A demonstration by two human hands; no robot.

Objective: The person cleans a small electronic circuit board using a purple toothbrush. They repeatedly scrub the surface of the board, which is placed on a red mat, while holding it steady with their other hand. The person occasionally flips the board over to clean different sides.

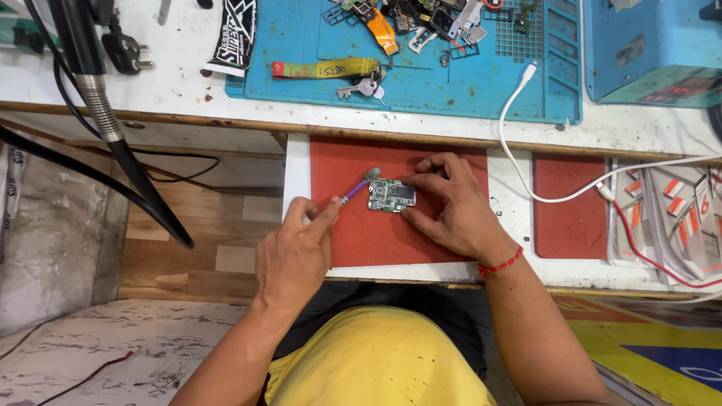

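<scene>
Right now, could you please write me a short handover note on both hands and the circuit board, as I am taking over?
Left hand: shut in a pinch grip on a small purple-handled brush, bristle end at the left edge of the circuit board.
Right hand: fingertips pinning the board flat from its right side, thumb at the lower edge; not closed around it.
Board: lies on the red mat of the pull-out shelf, component side up.
Done: board is laid out and steadied, brush at its edge.
Left: how much has been brushed cannot be told.
Spare parts and keys sit on the blue mat above.
</scene>
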